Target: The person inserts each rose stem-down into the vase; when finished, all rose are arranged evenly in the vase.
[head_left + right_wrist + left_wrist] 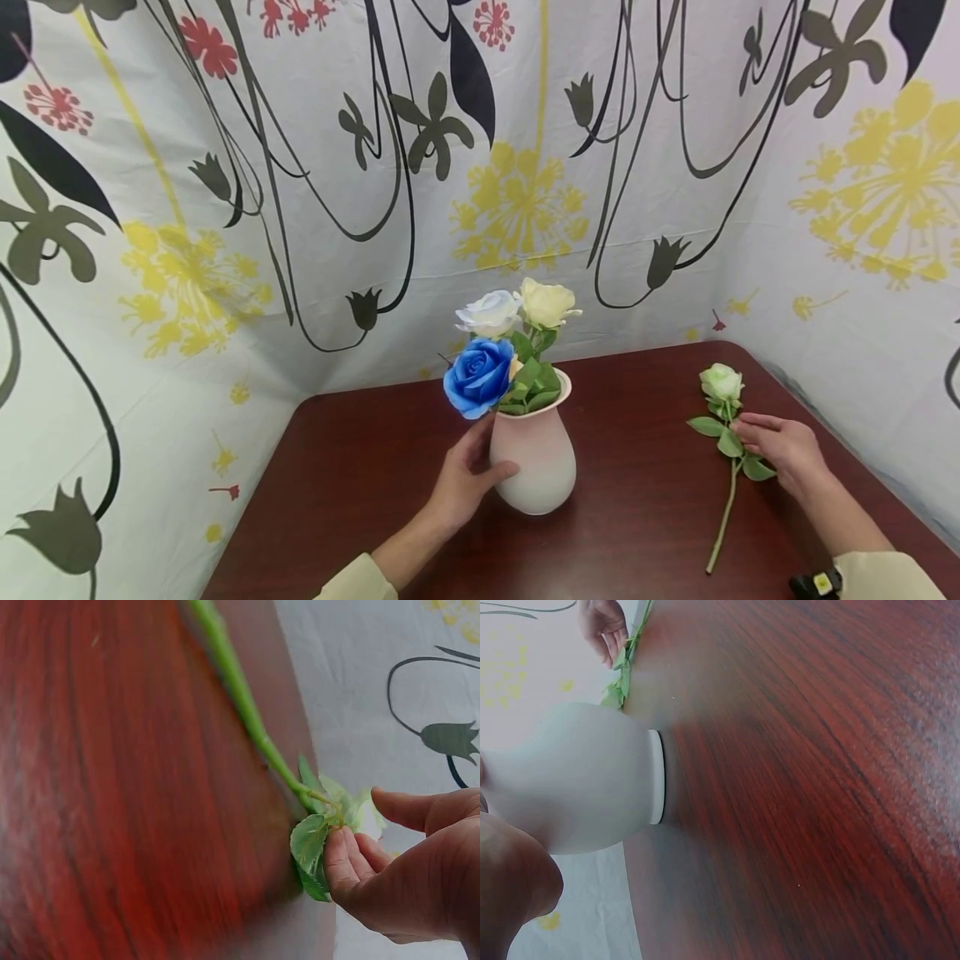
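A pale pinkish-white vase (534,467) stands upright on the table, holding a blue rose (478,377), a white rose (489,313) and a cream rose (547,302) with green leaves. My left hand (468,479) grips the vase's left side, thumb in front and fingers behind; the left wrist view shows the vase's base on the tabletop. A pale green rose (722,383) lies on the right of the table, stem towards me. My right hand (783,450) is at its upper stem. In the right wrist view the fingertips touch its leaves (309,844), the thumb held apart.
The dark red-brown wooden table (360,467) has rounded far corners. White cloth (315,275) printed with flowers and vines hangs behind it and along both sides. A black device (816,585) is strapped at the right wrist.
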The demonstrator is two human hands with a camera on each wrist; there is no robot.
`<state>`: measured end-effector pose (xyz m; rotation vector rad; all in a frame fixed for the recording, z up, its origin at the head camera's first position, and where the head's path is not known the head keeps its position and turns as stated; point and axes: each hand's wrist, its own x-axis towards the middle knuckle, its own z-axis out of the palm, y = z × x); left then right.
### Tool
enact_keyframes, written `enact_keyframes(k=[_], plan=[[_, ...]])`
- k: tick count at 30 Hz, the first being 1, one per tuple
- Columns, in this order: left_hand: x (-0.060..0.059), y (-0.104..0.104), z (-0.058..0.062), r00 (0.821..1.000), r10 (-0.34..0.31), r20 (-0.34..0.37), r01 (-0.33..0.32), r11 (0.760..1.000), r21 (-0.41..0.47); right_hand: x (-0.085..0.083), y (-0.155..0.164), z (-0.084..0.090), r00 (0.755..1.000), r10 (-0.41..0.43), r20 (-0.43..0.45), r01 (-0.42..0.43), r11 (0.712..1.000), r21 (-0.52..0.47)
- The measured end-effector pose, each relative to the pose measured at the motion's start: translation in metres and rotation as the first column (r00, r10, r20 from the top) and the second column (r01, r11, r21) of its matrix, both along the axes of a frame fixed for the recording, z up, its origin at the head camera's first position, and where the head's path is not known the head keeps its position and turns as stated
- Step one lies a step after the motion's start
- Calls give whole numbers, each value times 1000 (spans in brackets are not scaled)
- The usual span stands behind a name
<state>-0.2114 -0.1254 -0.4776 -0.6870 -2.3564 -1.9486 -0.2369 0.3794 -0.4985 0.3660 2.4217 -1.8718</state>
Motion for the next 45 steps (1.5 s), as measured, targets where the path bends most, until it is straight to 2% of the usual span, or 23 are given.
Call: enact_keyframes(k=[3, 7, 12, 14, 19, 22, 24, 26, 31, 34, 38, 42, 45], plan=[[0, 0, 0, 1000, 0, -1, 0, 1000, 2, -2, -1, -3, 1000, -9, -19, 10, 996, 86], [0, 0, 0, 1000, -1, -1, 1, 1000, 7, -4, -2, -5, 999, -26, -40, 31, 990, 137], [1, 0, 1, 1000, -1, -1, 1, 1000, 7, -9, -3, -4, 1000, -24, -19, 27, 973, 228], [1, 0, 1, 1000, 0, -2, 0, 1000, 7, -11, -4, -4, 1000, -9, -20, 15, 948, 319], [0, 0, 0, 1000, -1, -5, 1, 1000, 6, -16, -7, -2, 997, 53, -59, -15, 856, 518], [0, 0, -1, 1000, -2, -5, 2, 1000, 3, -17, -8, -1, 996, 63, -69, -15, 842, 540], [0, 0, -1, 1000, -1, -6, 1, 1000, 0, -18, -8, 0, 996, 64, -61, -22, 852, 523], [0, 0, -1, 1000, 0, -6, 0, 1000, -2, -19, -8, 0, 998, 46, -41, -21, 877, 481], [0, 0, 1, 1000, 0, -6, 0, 1000, -4, -22, -6, 1, 1000, -7, 20, 1, 955, 296], [0, 0, 1, 1000, 0, -8, 0, 1000, -3, -22, -6, 2, 1000, -12, 24, 8, 988, 157], [0, 0, 0, 1000, 5, -5, -5, 1000, -6, -21, -8, 10, 1000, -20, 21, 19, 1000, 20], [0, 0, 1, 1000, 5, -4, -5, 1000, -5, -18, -13, 19, 999, -37, 19, 38, 999, -39], [0, 0, 1, 1000, 1, -8, -1, 1000, -3, -17, -19, 25, 998, -52, -19, 50, 995, -87]])
